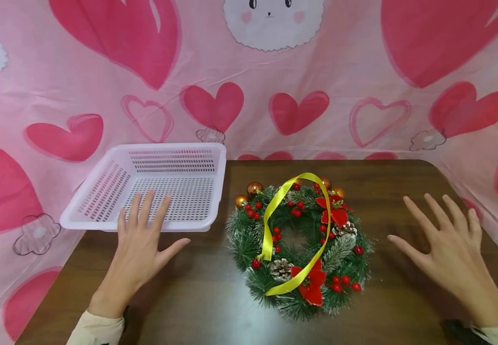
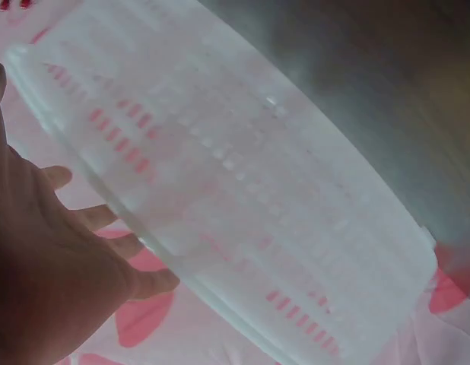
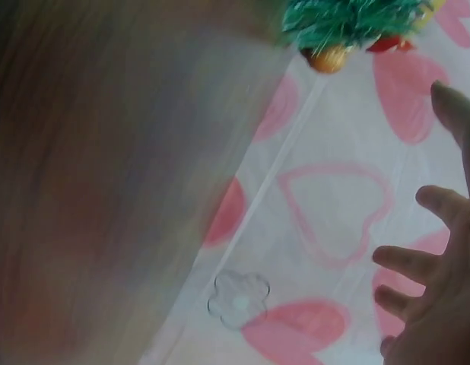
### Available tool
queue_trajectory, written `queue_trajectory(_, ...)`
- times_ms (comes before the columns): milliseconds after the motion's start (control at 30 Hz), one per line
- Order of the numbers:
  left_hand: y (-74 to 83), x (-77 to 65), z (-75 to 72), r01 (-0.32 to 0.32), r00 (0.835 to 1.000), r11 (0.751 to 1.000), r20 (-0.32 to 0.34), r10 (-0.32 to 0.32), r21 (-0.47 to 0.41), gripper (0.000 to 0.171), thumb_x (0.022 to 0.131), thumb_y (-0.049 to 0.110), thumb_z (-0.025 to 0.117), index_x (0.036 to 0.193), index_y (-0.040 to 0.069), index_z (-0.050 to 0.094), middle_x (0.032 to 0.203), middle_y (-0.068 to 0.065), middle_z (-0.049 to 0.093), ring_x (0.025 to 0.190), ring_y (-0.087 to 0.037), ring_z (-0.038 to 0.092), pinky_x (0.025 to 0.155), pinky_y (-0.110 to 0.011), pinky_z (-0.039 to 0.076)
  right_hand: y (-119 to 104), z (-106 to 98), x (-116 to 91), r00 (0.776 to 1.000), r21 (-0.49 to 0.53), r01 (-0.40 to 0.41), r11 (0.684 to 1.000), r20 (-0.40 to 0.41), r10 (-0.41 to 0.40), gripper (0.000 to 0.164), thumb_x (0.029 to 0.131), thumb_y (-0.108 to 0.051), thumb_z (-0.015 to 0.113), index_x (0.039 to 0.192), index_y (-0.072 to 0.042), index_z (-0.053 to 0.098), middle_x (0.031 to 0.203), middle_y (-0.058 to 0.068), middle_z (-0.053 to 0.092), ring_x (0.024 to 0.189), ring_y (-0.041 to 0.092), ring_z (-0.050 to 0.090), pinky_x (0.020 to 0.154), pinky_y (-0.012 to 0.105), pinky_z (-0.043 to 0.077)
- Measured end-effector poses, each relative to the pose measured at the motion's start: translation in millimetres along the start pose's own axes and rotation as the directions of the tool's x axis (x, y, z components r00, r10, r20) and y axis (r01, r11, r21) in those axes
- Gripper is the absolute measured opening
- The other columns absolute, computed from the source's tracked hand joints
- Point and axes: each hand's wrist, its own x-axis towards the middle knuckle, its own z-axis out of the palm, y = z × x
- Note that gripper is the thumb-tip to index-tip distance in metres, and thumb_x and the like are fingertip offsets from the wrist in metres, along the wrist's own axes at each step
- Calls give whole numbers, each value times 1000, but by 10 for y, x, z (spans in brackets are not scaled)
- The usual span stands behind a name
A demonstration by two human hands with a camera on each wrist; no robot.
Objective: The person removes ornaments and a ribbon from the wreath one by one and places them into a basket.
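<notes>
A green Christmas wreath [image 1: 339, 254] lies on the table, trimmed with red flowers, berries, pinecones and golden balls. Across it runs a loop of yellow ribbon [image 1: 297, 280]. To the wreath's left, my left hand [image 1: 139, 249] is spread with straight fingers, its fingertips overlapping the near rim of a white plastic basket [image 1: 220, 182] in the head view; the left wrist view shows the same basket [image 2: 220, 167] beyond the fingers. Whether they touch, I cannot tell. My right hand [image 1: 451, 249], fingers spread, is right of the wreath, holding nothing. Part of the wreath [image 3: 349, 23] tops the right wrist view.
The brown wooden table [image 1: 180, 287] has rounded far corners. Behind and beside it hangs a pink cloth [image 1: 257, 72] printed with hearts. The basket stands at the table's far left, partly over its left edge.
</notes>
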Motion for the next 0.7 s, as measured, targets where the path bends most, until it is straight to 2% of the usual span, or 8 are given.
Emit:
queue_trajectory(133,106,30,-49,-22,999,997,28,24,-70,89,89,74,48,157,20,30,162,-18,18,149,-43,9,112,-71,10,-87,29,-13,1000,203,26,979,7,-28,87,82,-27,80,156,-23,35,153,23,38,148,37,21,119,61,4)
queue_trajectory(233,167,42,-91,-32,998,992,48,38,-118,85,88,62,62,156,21,32,160,-20,20,149,-42,11,116,-64,9,-160,34,-34,999,301,19,953,20,-26,88,81,-16,82,155,-24,36,151,20,42,146,23,28,122,41,14)
queue_trajectory(367,229,67,-137,-23,996,987,84,37,-160,84,86,47,72,156,22,32,160,-18,22,149,-40,13,119,-59,9,-233,37,-59,998,325,-33,945,53,17,86,84,-17,80,155,-30,35,150,17,44,139,-6,27,113,12,13)
queue_trajectory(467,265,94,-164,-23,995,985,92,39,-170,80,87,43,73,155,20,35,158,-18,25,148,-40,15,118,-60,12,-264,40,-65,997,335,-61,940,70,40,84,85,-19,80,155,-33,35,151,16,45,131,-17,25,107,7,14)
queue_trajectory(700,348,159,-215,-13,991,981,129,39,-193,71,91,40,71,151,18,40,155,-18,30,145,-38,23,115,-60,23,-294,34,-76,994,350,-79,933,96,48,80,86,-21,80,154,-29,38,149,15,47,127,-20,28,101,2,15)
